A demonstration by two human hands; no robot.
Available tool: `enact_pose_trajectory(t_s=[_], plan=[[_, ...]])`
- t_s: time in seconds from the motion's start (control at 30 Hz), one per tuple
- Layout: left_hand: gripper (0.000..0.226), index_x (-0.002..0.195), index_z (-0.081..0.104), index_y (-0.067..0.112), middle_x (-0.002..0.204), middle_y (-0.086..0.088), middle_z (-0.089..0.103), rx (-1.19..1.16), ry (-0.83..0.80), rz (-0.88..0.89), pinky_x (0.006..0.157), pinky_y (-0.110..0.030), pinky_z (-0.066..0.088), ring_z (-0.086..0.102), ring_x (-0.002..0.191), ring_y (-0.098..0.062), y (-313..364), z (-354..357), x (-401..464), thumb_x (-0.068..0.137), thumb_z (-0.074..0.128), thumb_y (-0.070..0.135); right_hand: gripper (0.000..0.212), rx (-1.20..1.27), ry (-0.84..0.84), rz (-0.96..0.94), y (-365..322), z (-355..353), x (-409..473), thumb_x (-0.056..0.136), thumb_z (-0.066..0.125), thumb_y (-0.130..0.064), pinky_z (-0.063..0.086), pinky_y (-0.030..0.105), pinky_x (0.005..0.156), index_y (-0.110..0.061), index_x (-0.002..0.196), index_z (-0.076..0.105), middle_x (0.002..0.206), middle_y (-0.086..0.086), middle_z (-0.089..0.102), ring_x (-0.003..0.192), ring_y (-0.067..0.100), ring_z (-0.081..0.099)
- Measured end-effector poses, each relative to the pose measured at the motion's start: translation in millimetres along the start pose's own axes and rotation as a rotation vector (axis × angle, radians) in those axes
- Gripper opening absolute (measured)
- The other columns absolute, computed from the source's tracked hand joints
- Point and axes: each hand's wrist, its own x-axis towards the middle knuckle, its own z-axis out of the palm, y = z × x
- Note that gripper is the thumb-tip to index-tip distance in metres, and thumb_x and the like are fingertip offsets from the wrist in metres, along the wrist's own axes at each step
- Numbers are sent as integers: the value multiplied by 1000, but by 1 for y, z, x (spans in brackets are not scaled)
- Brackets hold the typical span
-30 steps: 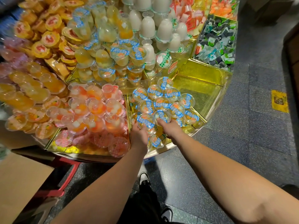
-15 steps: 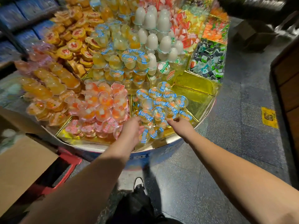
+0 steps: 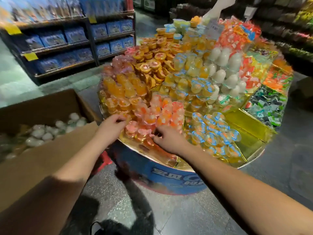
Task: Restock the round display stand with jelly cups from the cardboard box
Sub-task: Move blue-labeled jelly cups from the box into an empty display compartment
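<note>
At six o'clock on round display stand (image 3: 177, 182), left hand (image 3: 111, 127) and right hand (image 3: 167, 139), fingers curled, among light, slippery pink jelly cups (image 3: 144, 131); best gripped by rims.

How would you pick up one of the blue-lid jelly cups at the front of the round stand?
Take a blue-lid jelly cup from above, fingertips around the rim just under its lid. They lie packed close together in their gold tray, lids facing up and towards you, so the sides are mostly blocked. The wide lid edge looks like the easiest part to pinch.
</note>
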Motion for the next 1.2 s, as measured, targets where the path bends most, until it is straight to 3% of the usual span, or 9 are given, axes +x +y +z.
enact_pose_trajectory(t_s=[0.17,0.27,0.4,0.5,0.63,0.83,0.93,1.1,1.2], plan=[[10,100,64,27,90,7,65,-8,81,-86,73,-30,45,59,80,-13,-91,-95,9,95,55,26,22,-87,-104,-203,-98,51,67,96,56,-27,39,31,80,-11,109,63,113,12,64,104,27,58],[9,97,62,25,98,1,67,-39,129,-124,78,-29,43,62,91,-21,-157,-160,15,96,56,20,21,-72,-175,-266,-166,95,116,96,56,-26,40,31,80,-11,107,65,110,11,66,102,27,60],[20,116,63,13,107,3,57,38,155,-280,84,-22,37,56,105,-18,-246,-236,25,100,52,17,19,-60,-250,-310,-247,159,166,96,55,-29,44,30,84,-16,106,65,111,4,67,103,23,61],[18,111,63,3,108,-10,63,-17,162,-365,85,-25,42,60,105,-27,-303,-276,28,98,55,12,17,-67,-314,-309,-290,199,191,95,55,-29,48,34,87,-20,104,66,112,3,67,105,23,61],[8,94,59,10,92,-6,58,-39,168,-437,64,-18,37,57,84,-18,-352,-309,31,98,54,15,17,-119,-383,-291,-320,242,223,92,54,-27,44,32,81,-19,102,66,109,5,67,104,24,61],[20,118,61,21,113,3,56,-35,121,-586,90,-30,45,55,105,-18,-417,-330,55,100,52,23,21,-208,-507,-271,-336,292,289,96,52,-26,40,29,72,-14,109,63,109,8,65,99,26,61],[22,118,61,19,111,0,60,-7,113,-680,86,-32,47,57,98,-18,-443,-341,80,98,54,25,10,-265,-558,-273,-343,317,332,97,49,-30,42,32,73,-21,102,51,102,4,54,90,23,53],[22,116,60,17,100,1,58,9,151,-781,67,-28,43,55,82,-13,-485,-363,136,98,50,24,29,-355,-552,-317,-367,363,418,95,51,-27,41,31,72,-13,120,53,117,9,59,105,30,57],[26,119,59,16,106,-1,58,17,149,-832,78,-33,46,56,95,-19,-512,-374,172,97,51,26,38,-364,-556,-352,-382,393,464,92,51,-21,47,37,82,-10,129,50,126,14,54,110,33,54]])
